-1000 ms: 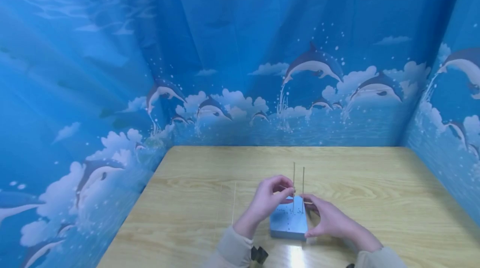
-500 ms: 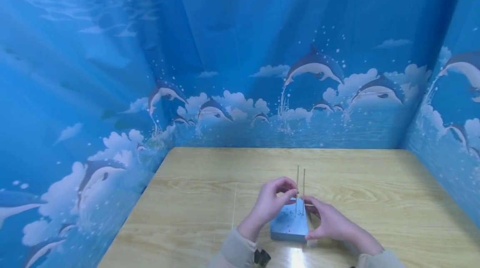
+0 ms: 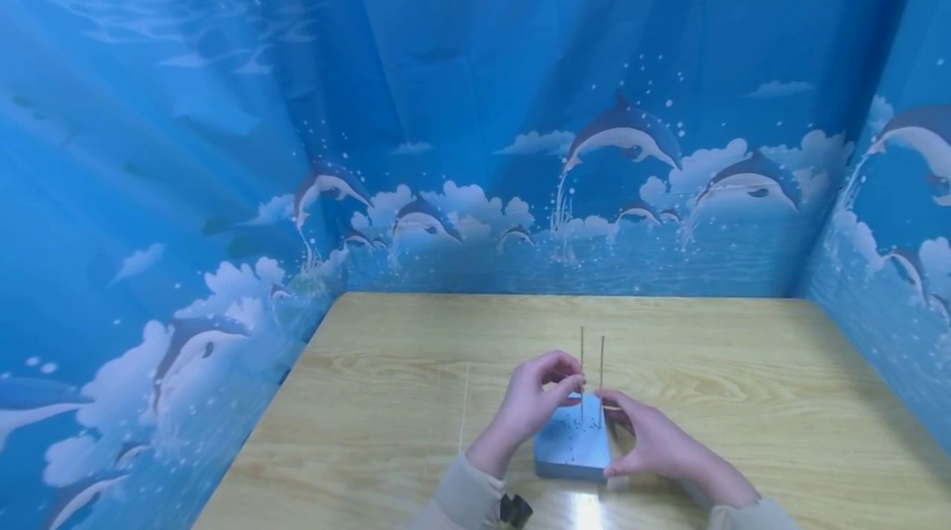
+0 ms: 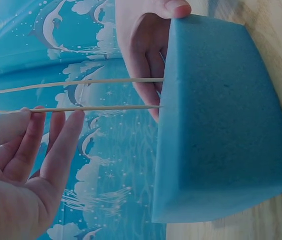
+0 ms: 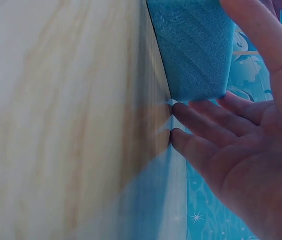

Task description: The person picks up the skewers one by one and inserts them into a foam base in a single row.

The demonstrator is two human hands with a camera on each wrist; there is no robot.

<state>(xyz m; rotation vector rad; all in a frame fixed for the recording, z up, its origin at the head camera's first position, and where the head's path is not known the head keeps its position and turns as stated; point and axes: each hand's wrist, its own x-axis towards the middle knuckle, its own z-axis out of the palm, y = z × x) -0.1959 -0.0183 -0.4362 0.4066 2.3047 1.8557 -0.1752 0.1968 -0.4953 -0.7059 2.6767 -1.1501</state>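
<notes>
A blue foam block [image 3: 570, 443], its top dotted with small holes, sits on the table. My left hand [image 3: 537, 398] pinches a thin wooden skewer [image 4: 116, 107] between thumb and fingertips, partway up its length. The pointed lower end of this skewer meets the block's top face in the left wrist view. Beside it a second skewer [image 3: 602, 357] stands upright in the block, untouched by the left hand. My right hand [image 3: 657, 439] holds the block from the right, thumb at the front corner and fingers [image 5: 205, 120] around the far side.
The wood-grain table [image 3: 371, 398] extends around the block on all sides. Blue curtains [image 3: 446, 101] printed with dolphins hang along the back, left and right edges. A black wrist strap piece [image 3: 514, 509] shows by the left sleeve [image 3: 468, 490].
The held skewer and left fingers shifted slightly right, toward the standing skewer, then back left. The right hand and the block have stayed in place.
</notes>
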